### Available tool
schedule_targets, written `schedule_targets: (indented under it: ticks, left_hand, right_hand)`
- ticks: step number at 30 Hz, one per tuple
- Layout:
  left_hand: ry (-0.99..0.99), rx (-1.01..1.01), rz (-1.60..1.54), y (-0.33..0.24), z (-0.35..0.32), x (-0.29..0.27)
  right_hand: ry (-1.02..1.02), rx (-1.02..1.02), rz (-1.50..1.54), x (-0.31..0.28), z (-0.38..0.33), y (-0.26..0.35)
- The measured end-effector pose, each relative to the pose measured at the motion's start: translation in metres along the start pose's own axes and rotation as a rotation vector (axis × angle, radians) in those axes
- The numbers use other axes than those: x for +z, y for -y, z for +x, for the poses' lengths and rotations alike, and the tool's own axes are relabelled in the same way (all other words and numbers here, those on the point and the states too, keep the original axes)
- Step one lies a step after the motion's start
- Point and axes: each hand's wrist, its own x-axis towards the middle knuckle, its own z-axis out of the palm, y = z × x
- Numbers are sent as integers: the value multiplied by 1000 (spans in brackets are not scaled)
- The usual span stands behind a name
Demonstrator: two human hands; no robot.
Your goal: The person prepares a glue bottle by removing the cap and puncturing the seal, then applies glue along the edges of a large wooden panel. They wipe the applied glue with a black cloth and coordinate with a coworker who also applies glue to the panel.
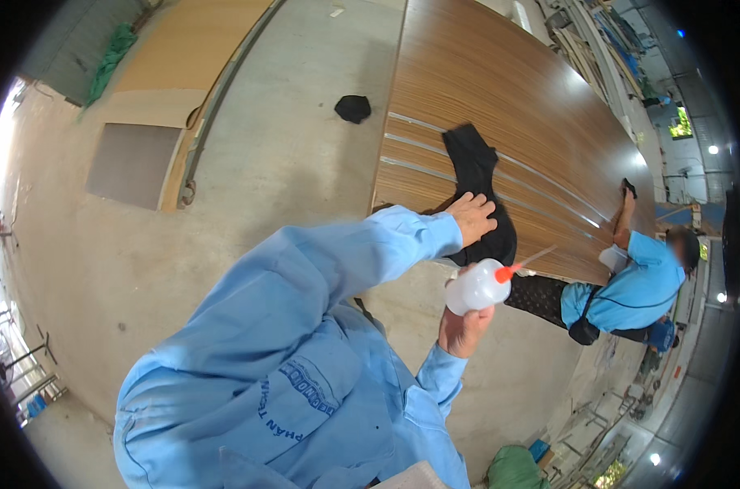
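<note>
Black cloth (473,167) (rumpled) lies on woodgrain board (500,81).

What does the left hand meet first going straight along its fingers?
More of the black cloth already under the left hand; past its edge, probably the brown panel, though depth is unclear.

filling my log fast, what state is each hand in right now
Left hand: open, resting on the black cloth.
Right hand: closed, holding the white squeeze bottle.
</note>
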Motion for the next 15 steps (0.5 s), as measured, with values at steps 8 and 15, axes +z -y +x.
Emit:
schedule_targets:
  ticks: [8,15]
  left_hand:
    - [-143,-625,-23,145,-230,-113]
    - [-637,-494,-236,122,-229,-133]
  right_hand:
    - [-20,76,-37,-1,-11,0]
    - [88,109,-37,26,10,-4]
